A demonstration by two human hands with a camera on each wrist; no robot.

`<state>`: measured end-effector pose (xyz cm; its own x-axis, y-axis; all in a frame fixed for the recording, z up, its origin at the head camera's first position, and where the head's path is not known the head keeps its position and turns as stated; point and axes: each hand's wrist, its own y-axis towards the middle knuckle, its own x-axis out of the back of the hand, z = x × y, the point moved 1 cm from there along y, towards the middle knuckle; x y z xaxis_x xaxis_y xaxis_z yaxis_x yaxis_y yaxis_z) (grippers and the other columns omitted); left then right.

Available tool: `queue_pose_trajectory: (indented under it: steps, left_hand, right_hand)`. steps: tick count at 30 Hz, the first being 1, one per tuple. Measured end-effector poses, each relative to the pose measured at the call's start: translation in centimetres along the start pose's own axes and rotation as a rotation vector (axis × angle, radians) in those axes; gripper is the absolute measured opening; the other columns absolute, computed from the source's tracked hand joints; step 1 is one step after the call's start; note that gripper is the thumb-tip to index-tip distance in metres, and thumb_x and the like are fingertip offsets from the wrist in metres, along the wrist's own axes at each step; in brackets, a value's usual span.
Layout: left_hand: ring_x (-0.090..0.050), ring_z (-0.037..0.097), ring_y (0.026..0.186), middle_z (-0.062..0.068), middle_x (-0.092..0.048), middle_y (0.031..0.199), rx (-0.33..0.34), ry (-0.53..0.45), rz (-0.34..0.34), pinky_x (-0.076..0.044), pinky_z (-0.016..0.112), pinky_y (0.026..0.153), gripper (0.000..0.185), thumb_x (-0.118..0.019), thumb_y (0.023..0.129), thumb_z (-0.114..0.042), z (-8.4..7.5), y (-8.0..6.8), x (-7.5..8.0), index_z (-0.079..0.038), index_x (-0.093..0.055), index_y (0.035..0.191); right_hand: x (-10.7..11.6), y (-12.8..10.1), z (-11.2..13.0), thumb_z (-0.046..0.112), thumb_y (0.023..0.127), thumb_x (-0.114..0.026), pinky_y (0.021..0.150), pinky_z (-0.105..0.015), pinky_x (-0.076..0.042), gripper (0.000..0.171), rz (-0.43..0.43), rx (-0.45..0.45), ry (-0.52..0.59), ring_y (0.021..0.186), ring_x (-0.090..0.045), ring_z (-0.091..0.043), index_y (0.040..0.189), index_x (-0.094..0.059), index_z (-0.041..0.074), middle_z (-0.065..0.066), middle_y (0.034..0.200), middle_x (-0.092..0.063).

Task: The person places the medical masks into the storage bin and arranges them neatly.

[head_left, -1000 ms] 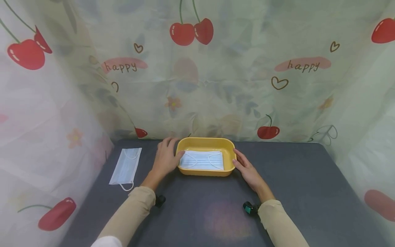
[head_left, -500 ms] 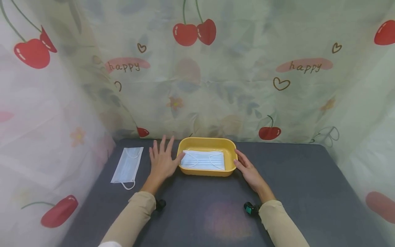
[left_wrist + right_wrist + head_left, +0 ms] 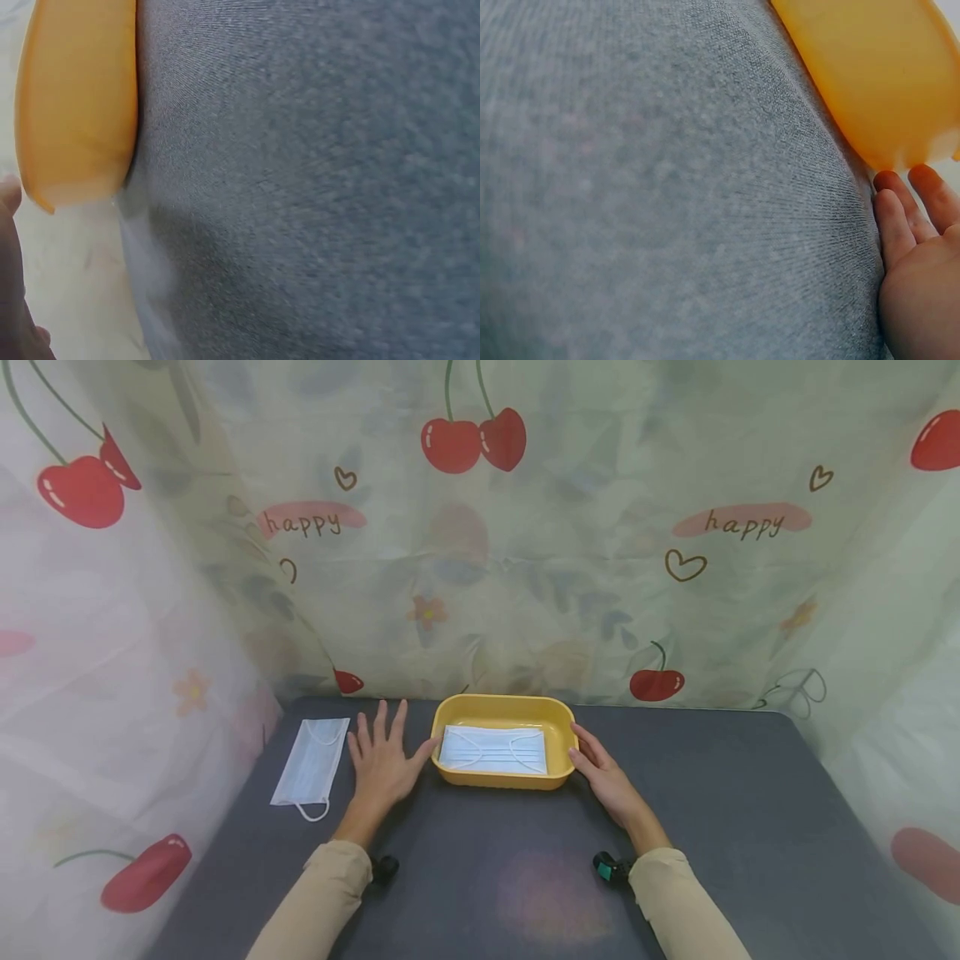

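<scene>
A yellow tray [image 3: 501, 706] sits at the back middle of the grey table, with a white face mask [image 3: 493, 749] lying flat inside it. A second white mask [image 3: 311, 767] lies on the table to the left. My left hand [image 3: 381, 760] is between that mask and the tray, fingers spread and straight, thumb near the tray's left wall. My right hand [image 3: 603, 772] rests with straight fingers against the tray's right wall. The wrist views show the tray's yellow side [image 3: 75, 105] [image 3: 877, 71] and fingertips [image 3: 900, 217] beside it.
The grey cloth-covered table [image 3: 525, 877] is closed in by a cherry-print curtain [image 3: 480, 552] at the back and both sides. Wrist-worn cameras [image 3: 607, 866] show by each sleeve.
My left hand has come off the tray's left edge and moved left toward the loose mask, its fingers spreading. The right hand has stayed by the tray.
</scene>
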<state>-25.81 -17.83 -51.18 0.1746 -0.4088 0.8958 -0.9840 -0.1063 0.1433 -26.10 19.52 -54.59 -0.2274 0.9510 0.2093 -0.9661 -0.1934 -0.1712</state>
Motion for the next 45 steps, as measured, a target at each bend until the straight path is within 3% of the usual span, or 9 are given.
queue_pose_trajectory:
  steps: [11, 18, 27, 39, 45]
  left_hand:
    - [0.011, 0.045, 0.159, 0.011, -0.001, 0.174, 0.046, -0.023, -0.004, 0.003, 0.07, 0.123, 0.094, -0.044, 0.091, -0.08, 1.8, -1.1, 0.3, -0.033, -0.01, 0.165]
    - [0.01, 0.047, 0.158, 0.013, -0.002, 0.173, 0.081, -0.042, -0.013, 0.004, 0.072, 0.122, 0.092, -0.048, 0.093, -0.074, 2.7, -1.5, 0.8, -0.031, -0.01, 0.165]
    - [0.004, 0.052, 0.156, 0.017, -0.004, 0.173, 0.149, -0.031, -0.028, 0.002, 0.074, 0.121, 0.093, -0.047, 0.094, -0.074, 4.6, -1.6, 1.3, -0.026, -0.012, 0.165]
    - [-0.002, 0.054, 0.155, 0.021, -0.011, 0.171, 0.166, -0.129, -0.107, -0.003, 0.075, 0.12, 0.087, -0.055, 0.096, -0.062, 6.9, -2.2, 2.0, -0.018, -0.021, 0.163]
    - [-0.002, 0.056, 0.154, 0.024, -0.011, 0.169, 0.229, -0.165, -0.102, 0.001, 0.073, 0.12, 0.086, -0.057, 0.097, -0.056, 8.3, -2.8, 2.4, -0.014, -0.021, 0.163]
  right_hand:
    - [-0.1, -0.7, 1.3, 0.041, 0.105, -0.052, 0.129, -0.056, -0.013, 0.067, 0.014, -0.034, 0.02, 0.161, -0.013, -0.03, 0.163, -0.021, 0.029, -0.007, 0.173, -0.015]
    - [0.1, 0.1, -0.1, 0.04, 0.106, -0.051, 0.129, -0.056, -0.016, 0.062, -0.006, 0.001, 0.011, 0.161, -0.015, -0.027, 0.162, -0.024, 0.036, -0.003, 0.172, -0.018]
    - [0.0, -0.1, 0.1, 0.041, 0.106, -0.05, 0.129, -0.056, -0.015, 0.062, -0.005, -0.007, 0.007, 0.161, -0.014, -0.027, 0.162, -0.022, 0.037, -0.002, 0.173, -0.016]
    - [0.0, 0.2, -0.1, 0.044, 0.106, -0.051, 0.129, -0.056, -0.016, 0.062, -0.014, -0.014, -0.006, 0.161, -0.015, -0.027, 0.161, -0.024, 0.038, -0.001, 0.173, -0.018]
    - [0.1, 0.1, 0.2, 0.041, 0.107, -0.049, 0.129, -0.056, -0.015, 0.062, -0.003, -0.027, -0.006, 0.161, -0.013, -0.027, 0.162, -0.021, 0.036, -0.002, 0.173, -0.015]
